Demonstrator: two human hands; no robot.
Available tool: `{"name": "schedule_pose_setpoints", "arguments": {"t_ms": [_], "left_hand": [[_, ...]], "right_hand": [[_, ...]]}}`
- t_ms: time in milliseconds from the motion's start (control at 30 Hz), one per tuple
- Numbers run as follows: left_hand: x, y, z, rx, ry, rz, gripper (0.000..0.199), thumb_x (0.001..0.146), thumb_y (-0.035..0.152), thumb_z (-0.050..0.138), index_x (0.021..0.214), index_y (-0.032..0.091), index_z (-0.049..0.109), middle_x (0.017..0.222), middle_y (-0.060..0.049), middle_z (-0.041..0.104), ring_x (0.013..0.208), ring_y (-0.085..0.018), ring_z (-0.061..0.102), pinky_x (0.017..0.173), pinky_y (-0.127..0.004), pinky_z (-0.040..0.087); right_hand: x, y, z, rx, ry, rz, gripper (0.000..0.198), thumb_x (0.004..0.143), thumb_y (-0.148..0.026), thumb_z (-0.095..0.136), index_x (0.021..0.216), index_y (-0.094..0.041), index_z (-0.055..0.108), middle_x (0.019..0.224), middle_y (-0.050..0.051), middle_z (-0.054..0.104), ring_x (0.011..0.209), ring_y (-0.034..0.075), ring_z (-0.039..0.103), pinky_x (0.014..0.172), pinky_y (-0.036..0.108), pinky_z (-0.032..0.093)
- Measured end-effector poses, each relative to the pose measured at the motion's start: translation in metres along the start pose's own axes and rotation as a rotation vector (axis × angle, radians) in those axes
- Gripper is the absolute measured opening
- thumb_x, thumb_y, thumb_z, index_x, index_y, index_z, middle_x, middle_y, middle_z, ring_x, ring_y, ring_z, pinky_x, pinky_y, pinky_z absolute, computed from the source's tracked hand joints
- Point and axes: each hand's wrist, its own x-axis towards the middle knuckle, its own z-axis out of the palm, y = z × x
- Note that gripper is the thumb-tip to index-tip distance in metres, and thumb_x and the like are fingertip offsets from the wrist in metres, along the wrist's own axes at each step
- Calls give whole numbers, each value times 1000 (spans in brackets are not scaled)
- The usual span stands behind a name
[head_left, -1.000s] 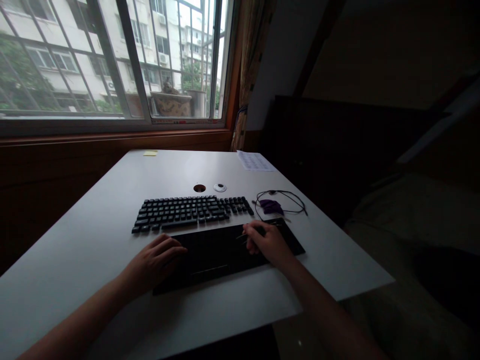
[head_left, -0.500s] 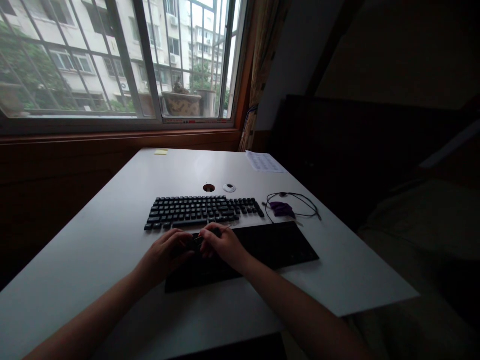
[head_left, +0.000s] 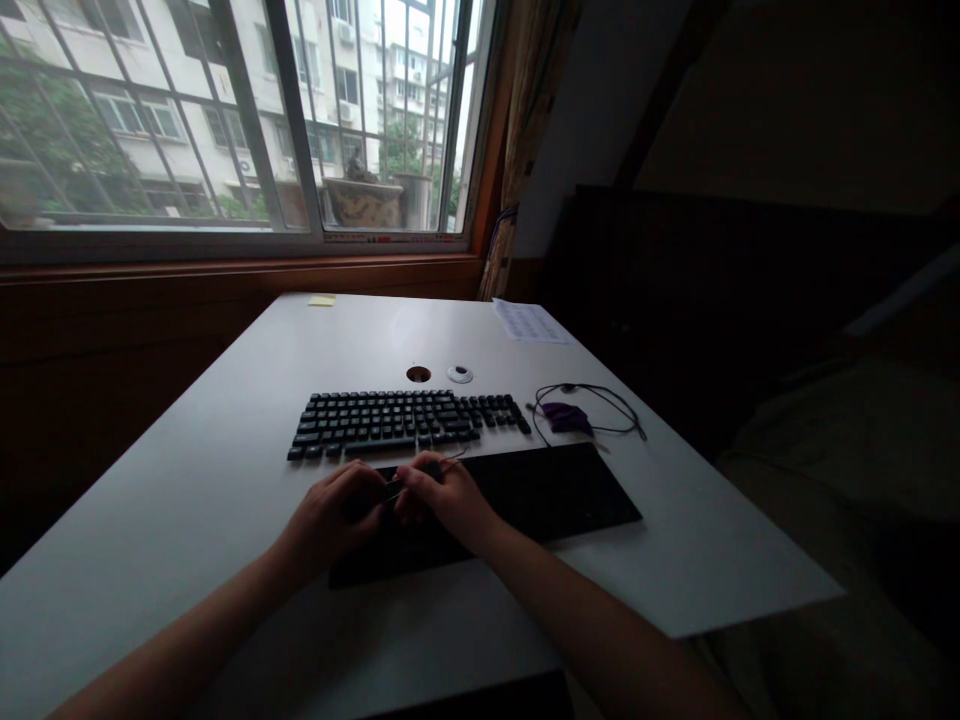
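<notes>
A dark keyboard base (head_left: 555, 490) lies slightly askew on the white desk, its surface too dark to make out in detail. Over its left part, my right hand (head_left: 439, 490) is closed in a pinch around a small tool with thin metal wires (head_left: 393, 487) and a dark end, perhaps a keycap puller. My left hand (head_left: 341, 510) is curled beside it at the base's left end, fingers bent near the wires; what they grip is hidden. Just beyond the base, black keycaps (head_left: 375, 418) are set out in rows in a keyboard's layout.
To the right lie a looped black cable (head_left: 619, 400) and a purple cloth-like item (head_left: 566, 418). Behind the keycaps are a cable hole (head_left: 418, 374) and its round cover (head_left: 460, 374). Printed paper (head_left: 531, 322) and yellow notes (head_left: 322, 300) rest at the desk's far edge, below a window.
Both hands stay close together over the base with only a slight shift of the fingers. The view has tilted a little; the keycaps and base keep their places.
</notes>
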Motion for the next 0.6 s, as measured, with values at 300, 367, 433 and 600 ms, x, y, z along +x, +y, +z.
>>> {"name": "schedule_pose_setpoints", "arguments": {"t_ms": [300,367,433,600], "left_hand": [[-3,-3,-8,-310,-76,-181,13,85,19,60,98,17,60,89,-3,63,82,-16,65,72,-28,56],[-4,-6,-8,-357,-36,-171,14,86,19,60,99,17,60,91,-5,63,85,-17,64,75,-30,56],[-5,-9,-8,-381,-7,-170,14,87,19,61,101,17,60,92,-6,64,87,-17,65,76,-30,57],[-3,-7,-9,-320,-6,-146,16,86,17,62,101,17,62,93,-6,68,80,-16,67,69,-27,56]], "right_hand": [[-5,-10,-3,-7,36,-9,35,88,-52,59,81,-18,63,57,-2,63,45,11,55,47,23,42],[-6,-12,-8,-89,133,-60,36,91,-51,55,76,-19,62,57,-3,58,48,11,52,50,24,42],[-7,-14,-14,-244,234,-188,38,94,-48,50,70,-20,58,64,-1,55,60,13,53,59,26,44],[-8,-12,-23,-606,273,-491,31,99,-37,47,74,-21,56,86,2,50,83,17,53,79,31,44]]}}
